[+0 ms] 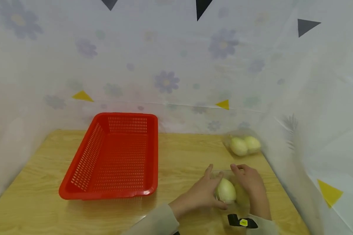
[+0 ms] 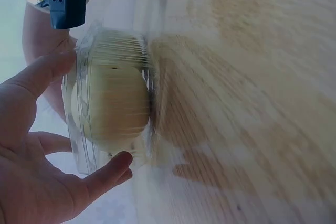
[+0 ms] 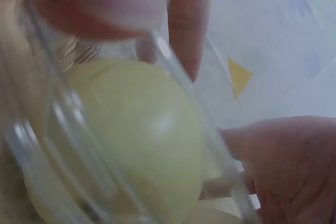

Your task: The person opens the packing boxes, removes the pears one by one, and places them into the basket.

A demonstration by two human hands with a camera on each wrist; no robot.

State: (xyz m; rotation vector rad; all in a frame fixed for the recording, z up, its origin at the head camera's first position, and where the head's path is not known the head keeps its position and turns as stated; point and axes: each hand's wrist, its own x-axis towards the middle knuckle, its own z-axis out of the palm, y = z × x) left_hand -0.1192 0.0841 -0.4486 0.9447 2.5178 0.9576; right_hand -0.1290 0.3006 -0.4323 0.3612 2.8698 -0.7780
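Note:
A clear plastic box (image 2: 118, 45) sits at the front right of the wooden table, with a pale yellow, onion-like round item (image 1: 227, 191) inside. My left hand (image 1: 204, 193) holds the box from its left side, thumb and fingers spread around the wall. At its far right edge, my right hand (image 1: 250, 180) grips the rim. In the right wrist view the thin clear edge passes between that hand's fingers (image 3: 186, 30), close over the round item (image 3: 131, 129). Part of the box's right side is hidden behind the right hand.
A red slotted plastic basket (image 1: 154, 156) stands on the table (image 1: 179, 163) at the left. Another clear box with two pale round items (image 1: 239, 146) lies at the back right corner. Patterned white sheeting (image 1: 188, 65) hangs behind and beside the table.

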